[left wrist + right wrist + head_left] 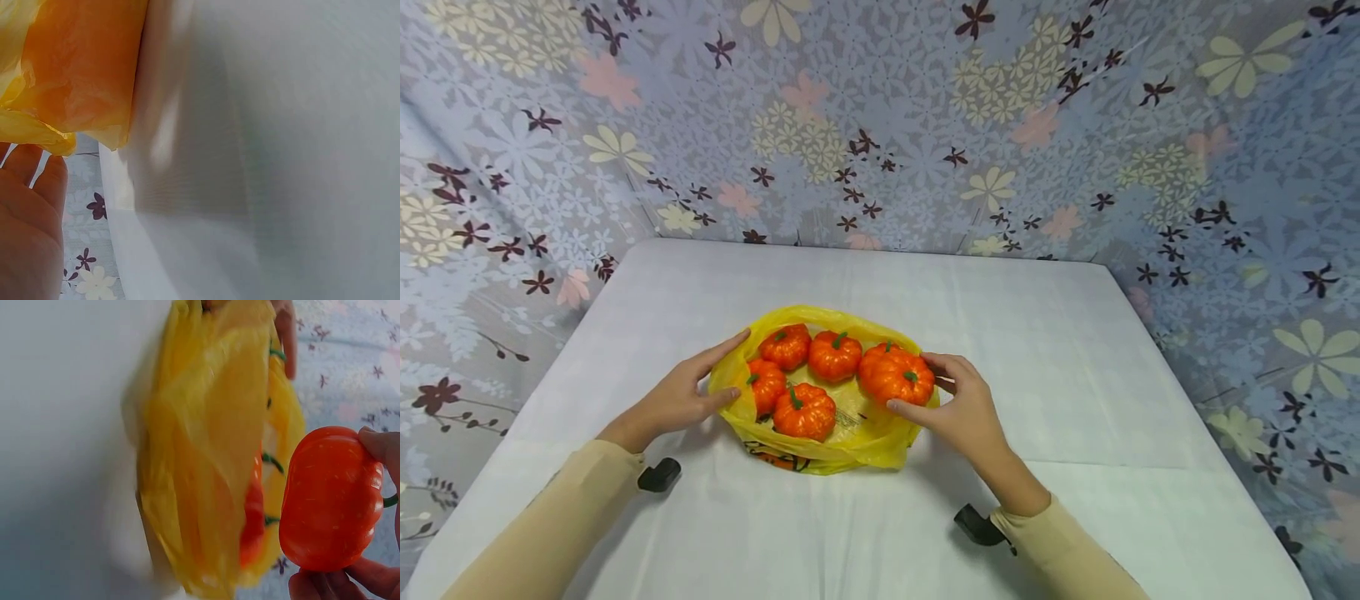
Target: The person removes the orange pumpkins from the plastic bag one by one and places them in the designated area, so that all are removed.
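Observation:
A yellow plastic bag stands with its mouth spread wide, several small orange toy pumpkins with green stems inside it. My right hand grips one toy pumpkin between thumb and fingers, over the bag's right side. In the head view that pumpkin overlaps another pumpkin behind it. At the bag's left rim, my left hand rests against the plastic with its fingers fairly straight and the thumb apart from them. The left wrist view shows its fingertips right at the bag's edge.
Under the bag is a table with a white cloth. Flower-patterned fabric hangs behind the table and along both sides. A black wrist device shows near the left sleeve, another near the right.

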{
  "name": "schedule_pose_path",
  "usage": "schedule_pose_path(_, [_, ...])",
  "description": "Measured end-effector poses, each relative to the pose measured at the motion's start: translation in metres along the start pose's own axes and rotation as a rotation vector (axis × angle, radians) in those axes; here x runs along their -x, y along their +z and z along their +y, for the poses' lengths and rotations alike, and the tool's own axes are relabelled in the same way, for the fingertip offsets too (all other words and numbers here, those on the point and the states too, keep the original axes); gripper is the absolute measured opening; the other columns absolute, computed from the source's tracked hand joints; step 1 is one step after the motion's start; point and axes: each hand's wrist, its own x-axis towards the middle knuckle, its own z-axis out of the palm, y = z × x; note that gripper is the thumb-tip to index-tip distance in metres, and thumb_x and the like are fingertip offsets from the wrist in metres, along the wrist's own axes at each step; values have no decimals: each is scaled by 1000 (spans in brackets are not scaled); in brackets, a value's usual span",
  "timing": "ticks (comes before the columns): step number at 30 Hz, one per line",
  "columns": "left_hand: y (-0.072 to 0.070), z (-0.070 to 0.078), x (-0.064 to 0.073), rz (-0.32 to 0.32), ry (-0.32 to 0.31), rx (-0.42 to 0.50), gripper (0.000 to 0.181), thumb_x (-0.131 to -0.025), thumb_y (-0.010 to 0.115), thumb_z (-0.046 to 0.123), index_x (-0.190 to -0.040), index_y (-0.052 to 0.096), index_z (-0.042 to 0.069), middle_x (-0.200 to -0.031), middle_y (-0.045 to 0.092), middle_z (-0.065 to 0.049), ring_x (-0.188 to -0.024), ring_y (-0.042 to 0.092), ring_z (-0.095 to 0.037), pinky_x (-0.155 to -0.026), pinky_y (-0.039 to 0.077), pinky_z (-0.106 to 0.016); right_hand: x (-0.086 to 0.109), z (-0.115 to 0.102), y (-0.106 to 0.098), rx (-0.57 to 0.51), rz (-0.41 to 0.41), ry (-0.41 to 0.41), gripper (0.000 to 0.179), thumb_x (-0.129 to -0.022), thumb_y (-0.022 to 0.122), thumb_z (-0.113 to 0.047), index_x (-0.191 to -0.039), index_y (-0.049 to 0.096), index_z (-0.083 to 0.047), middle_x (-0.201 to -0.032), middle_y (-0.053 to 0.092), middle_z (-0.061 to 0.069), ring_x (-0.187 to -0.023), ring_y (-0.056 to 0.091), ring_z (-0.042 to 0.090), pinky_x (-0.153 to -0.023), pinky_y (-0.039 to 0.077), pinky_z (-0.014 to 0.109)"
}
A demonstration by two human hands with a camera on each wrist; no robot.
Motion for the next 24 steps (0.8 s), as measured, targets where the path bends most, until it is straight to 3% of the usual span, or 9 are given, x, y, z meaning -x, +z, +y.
schedule_pose_path(12, [-1, 1, -1, -10, -29, -5, 79, -95, 68, 19, -162, 26, 25, -164, 26, -10, -147, 23, -44, -112, 17, -72, -5, 24, -45, 70, 103, 16, 73, -72, 93, -32, -131, 62, -4, -127, 59, 7, -116, 59, 25, -98, 52, 45])
schedule_pose_path(24, [1, 1, 1, -5, -28, 2, 80, -95, 69, 16, -162, 26, 26, -164, 25, -10, -147, 22, -44, -112, 16, -72, -7, 48, -82, 131, 182, 111, 75, -75, 91, -34, -134, 60, 0, -129, 58, 13, -119, 57, 30, -101, 50, 45])
